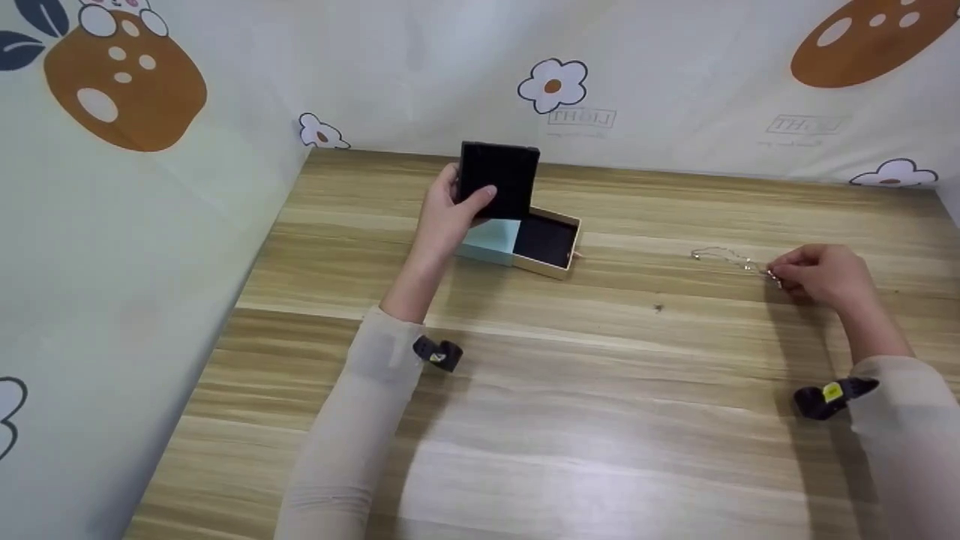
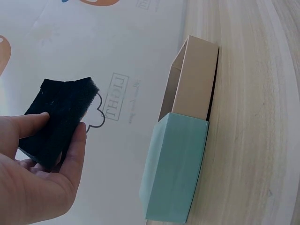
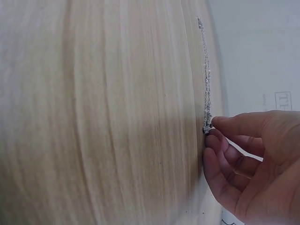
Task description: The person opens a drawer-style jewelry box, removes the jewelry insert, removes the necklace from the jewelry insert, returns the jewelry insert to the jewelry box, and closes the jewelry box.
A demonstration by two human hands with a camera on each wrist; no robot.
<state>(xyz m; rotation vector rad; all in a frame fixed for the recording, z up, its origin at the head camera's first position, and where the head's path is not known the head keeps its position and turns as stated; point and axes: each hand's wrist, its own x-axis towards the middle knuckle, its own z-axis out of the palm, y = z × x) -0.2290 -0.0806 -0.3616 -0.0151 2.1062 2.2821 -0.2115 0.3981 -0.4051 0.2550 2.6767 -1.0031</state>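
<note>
My left hand (image 1: 450, 206) grips a black foam pad (image 1: 499, 180) between thumb and fingers, raised above the box; the left wrist view shows the pad's rough, spongy edge (image 2: 89, 96). Below it lies a small drawer box with a mint-green sleeve (image 2: 176, 168) and a beige tray (image 2: 197, 77) slid partly out. The tray's inside is dark. Over to the right, my right hand (image 1: 829, 274) pinches one end of a thin silver chain (image 3: 206, 79) between thumb and forefinger. The rest of the chain stretches leftward along the table.
A small dark speck (image 1: 658, 307) marks the wooden table (image 1: 570, 375) between the hands. Behind the table and at its left hangs a pale printed sheet (image 1: 420, 75) with flowers and orange fruit. Each sleeve carries a black wrist camera (image 1: 439, 352).
</note>
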